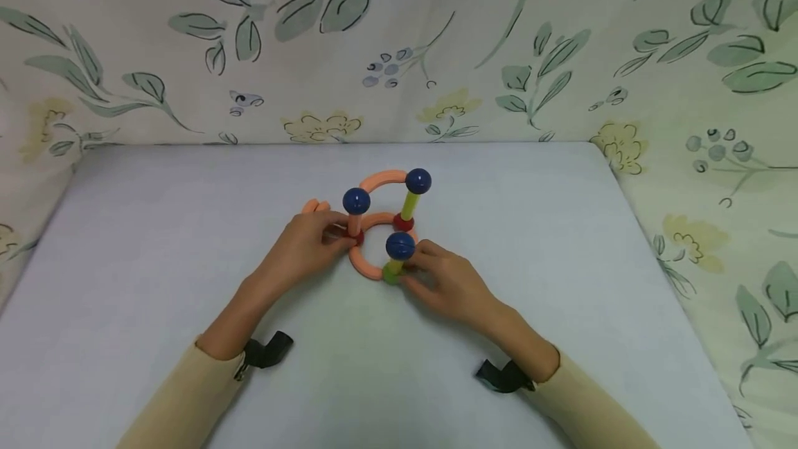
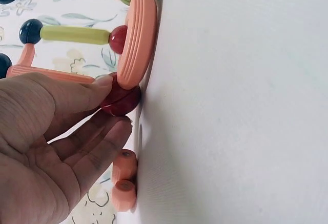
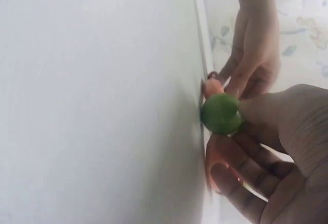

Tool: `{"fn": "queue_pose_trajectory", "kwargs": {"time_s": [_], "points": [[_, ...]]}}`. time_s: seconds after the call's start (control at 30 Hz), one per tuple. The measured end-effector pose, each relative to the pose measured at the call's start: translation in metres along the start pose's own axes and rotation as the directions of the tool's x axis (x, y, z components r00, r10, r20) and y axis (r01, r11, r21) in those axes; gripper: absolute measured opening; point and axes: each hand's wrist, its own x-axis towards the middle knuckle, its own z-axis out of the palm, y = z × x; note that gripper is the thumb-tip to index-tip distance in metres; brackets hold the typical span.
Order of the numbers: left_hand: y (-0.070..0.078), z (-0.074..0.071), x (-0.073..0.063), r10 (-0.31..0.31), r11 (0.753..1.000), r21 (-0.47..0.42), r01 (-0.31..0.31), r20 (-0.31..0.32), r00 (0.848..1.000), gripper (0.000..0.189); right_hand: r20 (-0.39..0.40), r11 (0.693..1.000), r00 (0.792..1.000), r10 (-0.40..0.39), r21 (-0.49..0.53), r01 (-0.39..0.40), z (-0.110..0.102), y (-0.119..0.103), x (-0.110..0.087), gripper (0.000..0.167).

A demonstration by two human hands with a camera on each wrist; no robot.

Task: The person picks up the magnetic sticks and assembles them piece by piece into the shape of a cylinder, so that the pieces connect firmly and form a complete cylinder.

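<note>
On a smooth white tabletop [image 1: 561, 262], at the far left of the pieces, lie two loose salmon-orange rods [image 1: 311, 205], side by side near the left hand [image 1: 305, 247]. That hand's thumb and fingers are nearly closed, pinching a glossy dark-red ball [image 2: 122, 101] at the foot of the assembly. From it rises a salmon upright rod [image 1: 355, 225], capped by a shiny navy ball [image 1: 357, 201]. Rightward, curved salmon rods [image 1: 366, 269] make a rounded ring on the table, and a raised salmon arc [image 1: 382, 177] leads to a second navy ball [image 1: 418, 181], propped on a straight lime-yellow rod [image 1: 409, 206] above another red ball [image 1: 403, 222]. In front, a third navy ball [image 1: 400, 246] tops a yellow rod [image 1: 395, 267] on a smooth green ball [image 3: 221, 114]. The right hand [image 1: 458, 286] pinches this green ball between thumb and curled fingers.

The left wrist view alone shows the lengthwise ridges on the curved rod, the groove round the pinched red ball and the small holes in the loose rods' ends. The right wrist view shows the green ball's side and the thumb against it, but the navy balls appear only in the other two views
</note>
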Motion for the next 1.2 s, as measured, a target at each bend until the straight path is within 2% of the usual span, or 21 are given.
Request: {"fn": "queue_pose_trajectory", "kwargs": {"time_s": [0.2, 0.33, 0.5, 0.57, 0.63, 0.73, 0.8, 0.93, 1.07, 1.2], "points": [[-0.002, 0.002, 0.005, 0.000, 1.000, 0.005, 0.000, -0.017, 1.000, 0.027, -0.032, 0.999, 0.999, 0.029, -0.020, -0.030, 0.007, -0.007, -0.002, 0.021], [-0.003, 0.006, 0.002, 0.000, 1.000, 0.010, 0.000, -0.041, 0.999, 0.031, -0.049, 0.999, 0.998, 0.025, -0.029, -0.027, 0.007, -0.008, -0.003, 0.021], [0.002, 0.004, -0.015, -0.075, 0.994, 0.072, 0.081, -0.079, 0.994, 0.042, -0.071, 0.998, 0.996, 0.049, -0.033, -0.051, -0.003, -0.004, 0.000, 0.016], [0.006, 0.003, -0.025, -0.106, 0.989, 0.089, 0.114, -0.088, 0.990, 0.039, -0.079, 0.996, 0.994, 0.079, -0.027, -0.081, -0.012, 0.001, 0.004, 0.012], [0.012, 0.006, -0.034, -0.108, 0.987, 0.111, 0.117, -0.082, 0.991, 0.034, -0.104, 0.993, 0.987, 0.119, -0.009, -0.120, -0.021, 0.009, 0.010, 0.009], [0.022, 0.017, -0.044, -0.058, 0.988, 0.138, 0.064, -0.048, 0.997, 0.036, -0.150, 0.985, 0.974, 0.172, 0.050, -0.166, -0.030, 0.022, 0.023, 0.016], [0.027, 0.028, -0.046, -0.003, 0.988, 0.154, 0.006, -0.020, 1.000, 0.043, -0.152, 0.980, 0.970, 0.188, 0.101, -0.174, -0.031, 0.031, 0.031, 0.027], [0.032, 0.048, -0.042, 0.083, 0.982, 0.173, -0.082, 0.003, 0.997, 0.054, -0.063, 0.963, 0.980, 0.188, 0.208, -0.171, -0.026, 0.038, 0.042, 0.047], [0.033, 0.055, -0.037, 0.087, 0.978, 0.190, -0.085, -0.004, 0.996, 0.047, 0.004, 0.946, 0.982, 0.190, 0.269, -0.184, -0.018, 0.039, 0.046, 0.043], [0.034, 0.055, -0.033, 0.083, 0.979, 0.187, -0.081, -0.001, 0.997, 0.035, -0.008, 0.945, 0.980, 0.199, 0.265, -0.190, -0.014, 0.040, 0.046, 0.035]]}}
